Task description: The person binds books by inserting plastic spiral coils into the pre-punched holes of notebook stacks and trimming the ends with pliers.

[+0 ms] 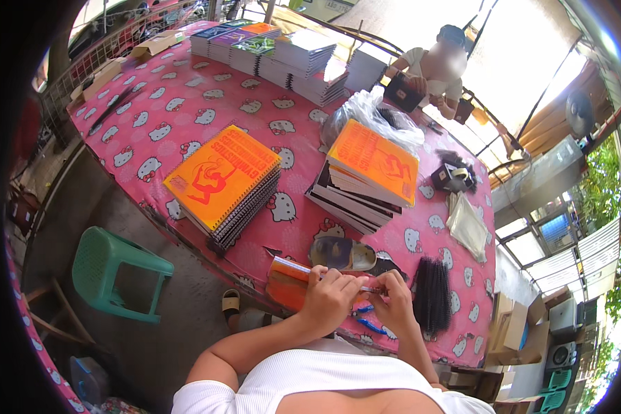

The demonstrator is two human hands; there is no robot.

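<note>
Both hands, left hand (329, 298) and right hand (394, 303), have fingers closed on an orange booklet (291, 281) at the bench (186, 110) edge; overhang risks it slipping floorward

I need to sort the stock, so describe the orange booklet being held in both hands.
The thin orange-covered booklet lies tilted over the near edge of the pink cat-print table. Its cover looks like glossy card with a pale edge strip. The left hand grips its right end from above; the right hand pinches at the same edge.
</note>
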